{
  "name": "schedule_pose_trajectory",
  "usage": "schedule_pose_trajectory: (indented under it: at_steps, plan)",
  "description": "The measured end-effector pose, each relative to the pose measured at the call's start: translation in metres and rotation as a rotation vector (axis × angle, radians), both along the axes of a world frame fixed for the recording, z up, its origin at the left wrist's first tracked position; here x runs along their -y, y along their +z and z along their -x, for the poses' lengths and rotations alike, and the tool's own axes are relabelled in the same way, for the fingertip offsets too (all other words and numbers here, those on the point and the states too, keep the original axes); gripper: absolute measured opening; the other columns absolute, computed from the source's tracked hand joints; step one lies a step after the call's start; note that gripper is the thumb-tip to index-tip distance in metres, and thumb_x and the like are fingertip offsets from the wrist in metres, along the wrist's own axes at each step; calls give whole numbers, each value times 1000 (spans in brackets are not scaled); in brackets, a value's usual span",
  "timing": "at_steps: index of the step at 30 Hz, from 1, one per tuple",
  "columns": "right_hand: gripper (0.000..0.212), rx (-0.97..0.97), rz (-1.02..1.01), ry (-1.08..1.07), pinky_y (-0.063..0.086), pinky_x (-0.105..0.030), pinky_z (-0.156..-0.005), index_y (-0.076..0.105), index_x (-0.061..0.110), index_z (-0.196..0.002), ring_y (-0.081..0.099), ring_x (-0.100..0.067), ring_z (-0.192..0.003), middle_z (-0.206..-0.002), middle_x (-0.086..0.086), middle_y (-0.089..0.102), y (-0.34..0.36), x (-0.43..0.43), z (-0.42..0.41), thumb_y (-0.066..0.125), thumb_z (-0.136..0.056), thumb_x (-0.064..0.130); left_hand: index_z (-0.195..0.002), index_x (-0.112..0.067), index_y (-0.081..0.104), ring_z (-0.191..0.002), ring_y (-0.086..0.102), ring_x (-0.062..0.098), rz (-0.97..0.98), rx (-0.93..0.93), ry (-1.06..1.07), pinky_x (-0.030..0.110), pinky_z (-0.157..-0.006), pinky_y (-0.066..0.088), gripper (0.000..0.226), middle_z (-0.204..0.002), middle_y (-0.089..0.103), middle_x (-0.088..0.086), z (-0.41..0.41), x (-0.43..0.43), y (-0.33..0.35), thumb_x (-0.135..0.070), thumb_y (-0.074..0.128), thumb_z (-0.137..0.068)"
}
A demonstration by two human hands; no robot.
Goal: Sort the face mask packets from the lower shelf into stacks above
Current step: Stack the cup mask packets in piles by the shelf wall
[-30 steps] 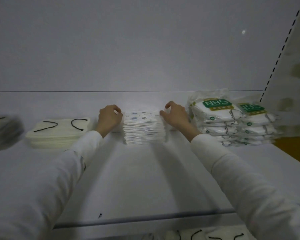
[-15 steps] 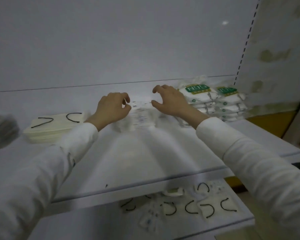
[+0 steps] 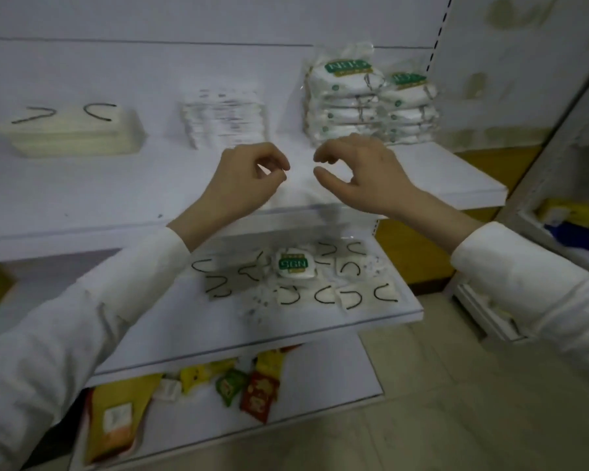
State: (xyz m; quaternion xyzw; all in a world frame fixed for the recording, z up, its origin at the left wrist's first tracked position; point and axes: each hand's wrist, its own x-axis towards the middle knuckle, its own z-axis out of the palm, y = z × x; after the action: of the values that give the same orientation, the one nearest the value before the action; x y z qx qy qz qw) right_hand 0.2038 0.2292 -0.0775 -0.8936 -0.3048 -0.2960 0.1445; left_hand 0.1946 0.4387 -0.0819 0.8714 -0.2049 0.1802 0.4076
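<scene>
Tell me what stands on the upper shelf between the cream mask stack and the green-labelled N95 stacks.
In the head view, one stack of white printed packets stands there, apart from the cream mask stack and the N95 stacks.

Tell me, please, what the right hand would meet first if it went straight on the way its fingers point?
Probably the left hand, whose fingertips face it across a gap; depth is unclear.
</scene>
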Motion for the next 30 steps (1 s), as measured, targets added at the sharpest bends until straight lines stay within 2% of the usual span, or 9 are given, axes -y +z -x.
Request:
schedule_pose_trajectory:
  at_steps: [6,11,14,16,19,21,23,27,30]
  plan:
    - [26,24,39,153,47,-31,-45,66,11,-98,59,-15,-61,-73,4,65,-71,43,52,49,-91,29,-88,-22,66,-70,65,8,-7,-169,-27,12,-65,48,12,-84,70,-2,52,21,-72,-12,61,-83]
    - [26,-141,55,146,44,-26,-43,68,14,-89,58,-14,-51,-63,7,63,-143,62,57,47,-89,30,-89,-15,67,-75,64,17,-3,-415,68,28,-74,55,9,-88,67,3,55,13,-155,-8,63,-85]
    - [28,-354,-18,51,50,-32,-47,67,16,-86,58,-15,-51,-62,7,63,-201,63,45,45,-86,34,-84,-22,63,-72,64,14,7,-554,121,18,-66,51,14,-87,66,3,47,1,-207,-8,62,-87]
    - [27,-541,-132,-61,53,-35,-54,68,17,-87,61,-17,-56,-65,4,66,-249,58,32,48,-84,34,-83,-23,64,-71,62,9,5,-612,164,16,-67,49,15,-86,66,1,42,-6,-243,-9,61,-87]
    - [15,-877,-376,-224,56,-33,-68,71,15,-91,65,-13,-65,-77,-1,71,-310,31,5,56,-87,17,-84,-21,64,-70,57,3,-15,-655,203,1,-63,39,17,-86,65,-3,33,-14,-285,-5,60,-87]
    - [17,-1107,-592,-345,52,-16,-58,69,8,-93,60,-2,-55,-80,-8,67,-337,6,-22,52,-92,4,-84,-21,63,-72,58,8,-38,-664,192,-1,-64,38,19,-85,65,-4,23,-21,-307,-1,60,-86]
    - [13,-1302,-781,-493,44,-15,-46,64,6,-93,55,-6,-53,-81,-9,63,-358,-17,-56,51,-94,8,-84,-20,63,-72,59,10,-58,-657,177,2,-64,40,21,-86,65,-3,9,-31,-321,1,60,-84]
    - [25,-1355,-1171,-735,41,-25,-47,61,9,-73,52,-16,-55,-71,-8,62,-393,-49,-118,62,-89,28,-90,-12,68,-77,61,18,-160,-595,187,23,-71,48,18,-90,67,4,-22,-55,-346,3,61,-82]
    - [22,-1286,-1566,-804,45,-29,-53,58,9,-78,52,-17,-59,-75,-7,59,-406,-64,-143,71,-82,27,-96,-7,68,-86,60,26,-276,-526,170,36,-74,51,17,-94,65,10,-41,-68,-358,0,62,-81]
